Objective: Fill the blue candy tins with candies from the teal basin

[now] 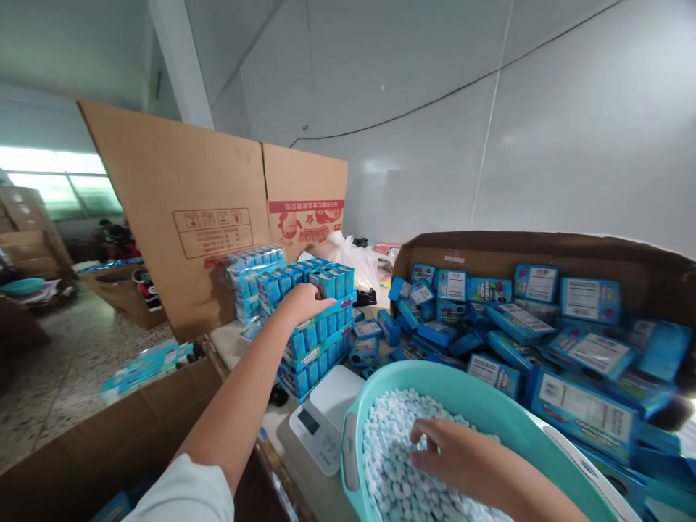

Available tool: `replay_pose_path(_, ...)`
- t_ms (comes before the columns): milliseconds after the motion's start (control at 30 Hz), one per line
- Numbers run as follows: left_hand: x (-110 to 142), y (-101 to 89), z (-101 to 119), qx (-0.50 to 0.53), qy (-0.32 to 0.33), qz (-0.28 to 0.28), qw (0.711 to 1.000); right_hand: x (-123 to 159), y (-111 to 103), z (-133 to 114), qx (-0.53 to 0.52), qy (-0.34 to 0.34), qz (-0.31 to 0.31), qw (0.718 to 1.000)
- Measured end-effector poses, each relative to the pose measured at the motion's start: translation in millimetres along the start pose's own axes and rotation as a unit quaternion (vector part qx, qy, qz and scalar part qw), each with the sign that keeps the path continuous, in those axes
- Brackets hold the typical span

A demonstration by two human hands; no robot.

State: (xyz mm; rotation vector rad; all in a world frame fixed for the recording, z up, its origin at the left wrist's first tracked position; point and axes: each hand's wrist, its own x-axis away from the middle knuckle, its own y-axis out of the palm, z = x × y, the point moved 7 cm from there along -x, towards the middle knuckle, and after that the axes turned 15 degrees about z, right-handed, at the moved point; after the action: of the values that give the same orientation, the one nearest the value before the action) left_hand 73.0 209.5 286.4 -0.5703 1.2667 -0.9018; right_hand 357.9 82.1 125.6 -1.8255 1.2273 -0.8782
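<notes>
On top of the stacked small blue boxes (318, 339), the left hand (309, 299) rests with fingers bent near one box; whether it grips, I cannot tell. Half curled, the right hand (435, 448) is over pale candies (388, 464) inside the teal tub (429, 371), its hold unclear. Boxes seem light and crushable, best pinched gently by opposite sides; candies, probably hard and slippery, suit scooping.

Basin (413, 371), lower right of frame: turquoise, grey handle inserts (351, 453). Candies (391, 449) inside basin: mixed white and pale blue. Stacked packs (320, 335), centre: bright blue. Loose boxes (489, 290), right: blue, white printed panels. Scale (336, 395), lower centre: white, dark display (308, 421). Carton (217, 188), upper left: brown, red printing. Floor (70, 377), lower left: speckled.
</notes>
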Motion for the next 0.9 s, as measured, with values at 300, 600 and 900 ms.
replay_pose_path(300,52,9.6,63,0.007,0.109,0.074,0.991,-3,5,-3,0.016,-0.004,0.001,1.0)
replay_pose_path(600,82,155.5,99,0.126,0.212,-0.143,0.958,-25,4,30,0.025,0.025,0.043,0.998)
replay_pose_path(900,80,213.0,81,0.061,0.132,-0.225,0.963,-32,-9,18,-0.033,-0.031,0.13,0.99)
